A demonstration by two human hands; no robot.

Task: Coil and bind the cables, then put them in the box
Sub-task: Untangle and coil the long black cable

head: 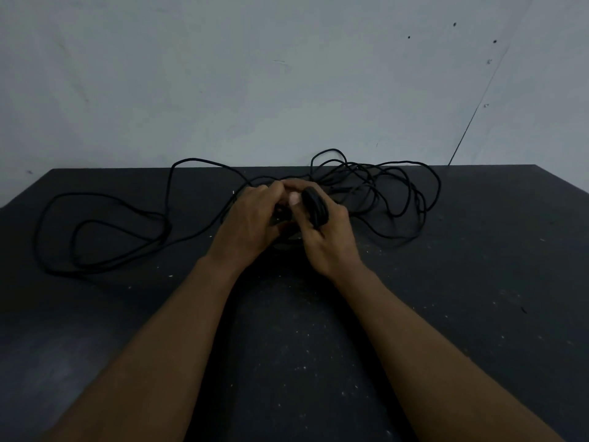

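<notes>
A long black cable (105, 231) sprawls in loose loops over the dark table, with a tangle of loops (392, 186) at the back right. My right hand (328, 231) grips a small tight coil of black cable (315, 204) wound round its fingers. My left hand (251, 218) meets it from the left, its fingertips pinching the cable against the right thumb. What lies under the two hands is hidden. No box is in view.
The dark table (287, 330) is flecked with pale specks and ends at a grey wall (255, 74) just behind the cable. Its left corner (28, 189) and right corner (557, 180) are cut at an angle.
</notes>
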